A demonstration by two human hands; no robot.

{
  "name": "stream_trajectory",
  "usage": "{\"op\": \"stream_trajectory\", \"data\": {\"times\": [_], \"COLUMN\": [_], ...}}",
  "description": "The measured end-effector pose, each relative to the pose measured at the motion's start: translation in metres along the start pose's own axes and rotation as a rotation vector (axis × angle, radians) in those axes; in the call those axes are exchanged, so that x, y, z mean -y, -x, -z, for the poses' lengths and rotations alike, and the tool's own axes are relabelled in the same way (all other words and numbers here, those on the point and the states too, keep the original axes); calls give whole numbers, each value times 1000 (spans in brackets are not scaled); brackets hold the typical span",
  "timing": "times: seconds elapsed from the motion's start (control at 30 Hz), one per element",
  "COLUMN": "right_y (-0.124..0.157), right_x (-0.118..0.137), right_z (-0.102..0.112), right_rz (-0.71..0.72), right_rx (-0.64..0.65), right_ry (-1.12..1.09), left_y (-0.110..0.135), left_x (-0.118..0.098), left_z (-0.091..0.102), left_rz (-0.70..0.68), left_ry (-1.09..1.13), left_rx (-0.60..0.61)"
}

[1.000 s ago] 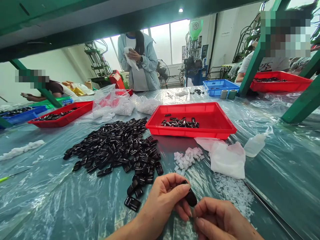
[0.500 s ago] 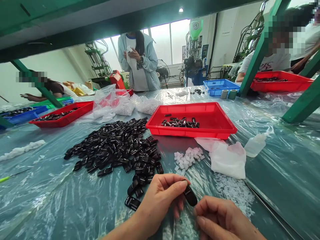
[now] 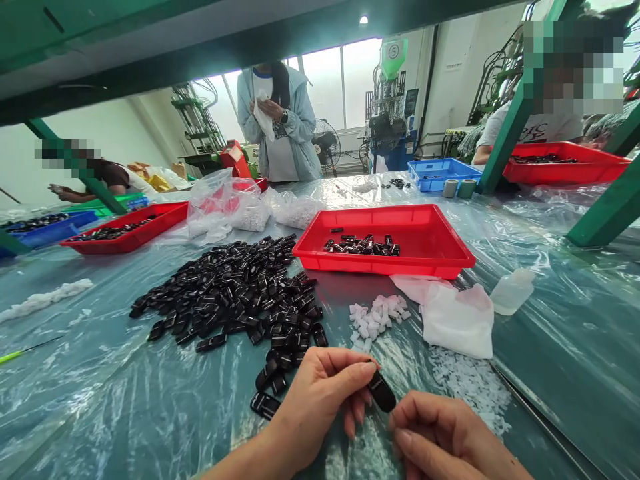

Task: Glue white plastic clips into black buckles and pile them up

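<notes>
Between the thumb and fingers of my left hand (image 3: 325, 397) is a small oblong black plastic piece (image 3: 382, 392), tilted, its rounded end pointing down to the right. My right hand (image 3: 440, 430) is closed in a pinch right beside that rounded end; whether anything is between its fingertips is hidden. Left of my hands spreads a large pile of similar black pieces (image 3: 235, 287). Small white pieces (image 3: 376, 315) lie in a heap beyond my hands, and thin translucent bits (image 3: 470, 383) are scattered past my right hand.
A red tray (image 3: 425, 260) with some black pieces stands ahead. Right of centre are a white cloth-like bundle (image 3: 457, 320) and a translucent bottle (image 3: 513, 292). A green-handled pick (image 3: 15, 356) lies far left. Green posts (image 3: 525, 113) rise at the right. A person (image 3: 280, 127) stands across the table.
Both hands and the black piece hold almost the same place. The view has shifted very slightly. Across the table, the person's white cloth hangs a little differently.
</notes>
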State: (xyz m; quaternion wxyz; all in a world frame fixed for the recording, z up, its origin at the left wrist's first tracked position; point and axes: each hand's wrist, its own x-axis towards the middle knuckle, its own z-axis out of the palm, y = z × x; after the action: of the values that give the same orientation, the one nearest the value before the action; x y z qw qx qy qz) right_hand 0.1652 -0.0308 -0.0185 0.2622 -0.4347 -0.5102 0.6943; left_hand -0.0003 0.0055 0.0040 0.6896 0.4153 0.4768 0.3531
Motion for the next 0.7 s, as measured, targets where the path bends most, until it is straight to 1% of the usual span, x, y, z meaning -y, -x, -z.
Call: {"op": "stream_trajectory", "data": {"times": [0.27,0.7], "right_y": [-1,-1], "right_x": [-1,4], "right_z": [0,-1], "right_rz": [20,8], "right_rx": [4,8], "right_ry": [-5,18], "left_y": [0,0], "left_x": [1,1], "left_z": [-1,1], "left_rz": [0,-3], "left_ry": [-6,-5], "left_rx": [7,24]}}
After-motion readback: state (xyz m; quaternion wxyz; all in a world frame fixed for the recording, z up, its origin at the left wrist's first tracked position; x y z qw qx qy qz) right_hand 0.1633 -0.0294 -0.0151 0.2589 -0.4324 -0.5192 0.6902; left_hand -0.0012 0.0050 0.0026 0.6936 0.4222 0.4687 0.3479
